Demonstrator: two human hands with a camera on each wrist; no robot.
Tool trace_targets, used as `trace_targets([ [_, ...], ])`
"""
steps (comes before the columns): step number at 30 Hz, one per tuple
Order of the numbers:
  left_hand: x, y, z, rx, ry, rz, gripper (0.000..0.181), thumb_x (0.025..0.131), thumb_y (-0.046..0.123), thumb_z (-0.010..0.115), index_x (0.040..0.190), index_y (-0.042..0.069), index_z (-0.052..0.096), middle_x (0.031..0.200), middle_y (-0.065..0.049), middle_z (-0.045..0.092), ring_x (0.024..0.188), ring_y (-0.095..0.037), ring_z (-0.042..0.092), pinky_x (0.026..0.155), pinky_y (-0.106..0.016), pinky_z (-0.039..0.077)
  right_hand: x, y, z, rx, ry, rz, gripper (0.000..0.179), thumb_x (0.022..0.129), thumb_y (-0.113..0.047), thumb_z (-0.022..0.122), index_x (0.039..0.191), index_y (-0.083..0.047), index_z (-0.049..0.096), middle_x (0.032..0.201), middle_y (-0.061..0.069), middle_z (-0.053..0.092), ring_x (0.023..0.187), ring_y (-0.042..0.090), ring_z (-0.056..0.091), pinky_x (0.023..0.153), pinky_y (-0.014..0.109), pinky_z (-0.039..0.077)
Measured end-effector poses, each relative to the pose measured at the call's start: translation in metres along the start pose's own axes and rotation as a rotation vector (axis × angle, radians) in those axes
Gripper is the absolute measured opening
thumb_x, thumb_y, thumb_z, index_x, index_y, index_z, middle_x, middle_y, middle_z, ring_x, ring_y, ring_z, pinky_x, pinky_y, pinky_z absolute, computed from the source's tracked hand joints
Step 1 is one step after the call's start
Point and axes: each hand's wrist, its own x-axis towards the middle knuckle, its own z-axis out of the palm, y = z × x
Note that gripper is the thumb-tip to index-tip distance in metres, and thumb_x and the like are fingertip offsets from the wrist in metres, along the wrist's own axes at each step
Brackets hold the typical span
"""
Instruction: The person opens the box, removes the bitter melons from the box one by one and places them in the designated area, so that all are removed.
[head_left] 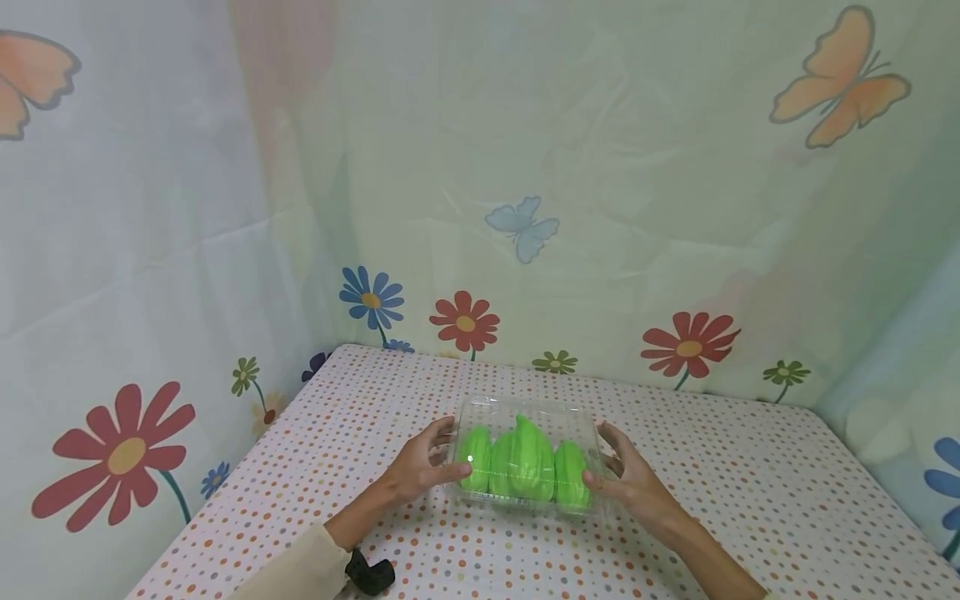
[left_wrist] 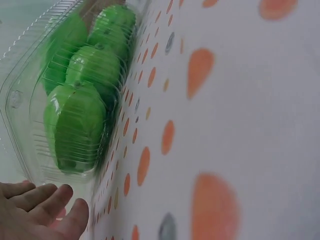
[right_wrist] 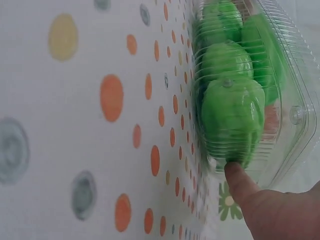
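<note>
A clear plastic clamshell box (head_left: 517,406) sits on the table, its lid down. Inside are several bright green fruit-shaped pieces (head_left: 529,462), plump and lengthwise ridged; one lies across the top of the others. At the box's left end is my left hand (head_left: 422,460), thumb over the near corner, fingers spread along the side. In the left wrist view its relaxed fingertips (left_wrist: 62,197) are right by the ribbed end wall. My right hand (head_left: 633,479) flanks the opposite end. Its thumb (right_wrist: 239,180) touches the box low on the wall; its other fingers are hidden in the right wrist view.
A cloth with coloured dots covers the table (head_left: 750,483). Behind it and at both sides hang curtains (head_left: 600,167) printed with flowers and butterflies. A black strap (head_left: 369,573) shows at my left wrist, close above the cloth.
</note>
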Motion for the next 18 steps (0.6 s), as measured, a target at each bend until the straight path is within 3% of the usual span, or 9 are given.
trace_targets([
  [11,-0.0003,0.0003,0.0016,-0.122,0.034,0.002,0.096,0.089,0.04,0.075,0.155,-0.008,0.025,0.153,-0.032,0.034,0.142,-0.048,0.038,0.112,-0.059,0.037,-0.0004,0.003,0.0026,0.223,-0.016,0.061,0.099,0.097,-0.022,0.069,0.159,0.002,-0.004,0.165,0.03,-0.006,0.148,0.058,0.0,0.116,0.068,0.016],
  [18,-0.0008,-0.0009,0.002,-0.188,0.056,-0.009,0.092,0.088,0.037,0.078,0.15,-0.012,0.031,0.152,-0.036,0.035,0.141,-0.05,0.037,0.113,-0.055,0.038,0.0026,0.0027,0.005,0.35,-0.013,0.101,0.085,0.097,-0.022,0.069,0.153,0.002,0.008,0.161,0.028,0.022,0.146,0.042,0.032,0.119,0.056,0.026],
])
